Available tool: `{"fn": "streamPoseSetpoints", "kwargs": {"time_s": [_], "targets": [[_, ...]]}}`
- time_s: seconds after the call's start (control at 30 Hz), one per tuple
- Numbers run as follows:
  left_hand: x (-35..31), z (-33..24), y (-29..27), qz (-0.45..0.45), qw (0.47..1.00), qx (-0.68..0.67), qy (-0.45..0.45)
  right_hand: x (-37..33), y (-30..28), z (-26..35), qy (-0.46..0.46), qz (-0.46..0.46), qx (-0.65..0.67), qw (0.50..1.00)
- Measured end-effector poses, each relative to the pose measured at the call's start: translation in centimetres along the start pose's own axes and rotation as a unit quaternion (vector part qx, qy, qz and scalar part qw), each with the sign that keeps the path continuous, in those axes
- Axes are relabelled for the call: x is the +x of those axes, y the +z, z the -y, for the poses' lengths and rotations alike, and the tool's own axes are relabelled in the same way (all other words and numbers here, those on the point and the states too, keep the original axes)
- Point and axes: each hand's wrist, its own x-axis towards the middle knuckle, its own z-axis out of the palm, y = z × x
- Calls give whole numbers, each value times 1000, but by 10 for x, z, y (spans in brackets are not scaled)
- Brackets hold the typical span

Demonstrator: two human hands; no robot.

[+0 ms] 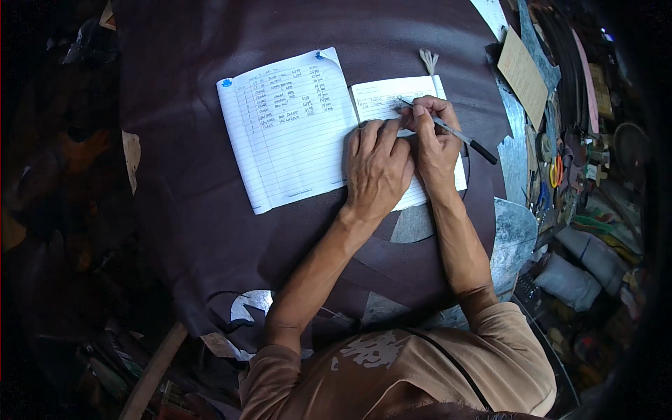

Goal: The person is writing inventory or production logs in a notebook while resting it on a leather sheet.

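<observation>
Right hand (pixel 435 140) holds pen (pixel 455 133) over open notebook (pixel 294 133).

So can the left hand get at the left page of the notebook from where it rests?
Probably yes. The left hand lies flat at the notebook's spine, and the left page beside it is uncovered; the right hand and pen sit on the other side.
</observation>
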Motion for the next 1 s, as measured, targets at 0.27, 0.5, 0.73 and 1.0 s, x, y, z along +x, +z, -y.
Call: {"fn": "streamPoseSetpoints", "kwargs": {"time_s": [0.27, 0.5, 0.73, 1.0], "targets": [[5, 8, -7, -36, 999, 30, -16, -4, 9, 2, -54, 32, -167, 984], [11, 23, -17, -51, 997, 41, -36, 0, 12, 2, -41, 42, -192, 980], [9, 27, -8, -60, 997, 34, -22, 2, 7, -4, -91, 53, -229, 968], [7, 30, -5, -55, 998, 11, -29, 1, 7, -5, -89, 55, -230, 968]]}}
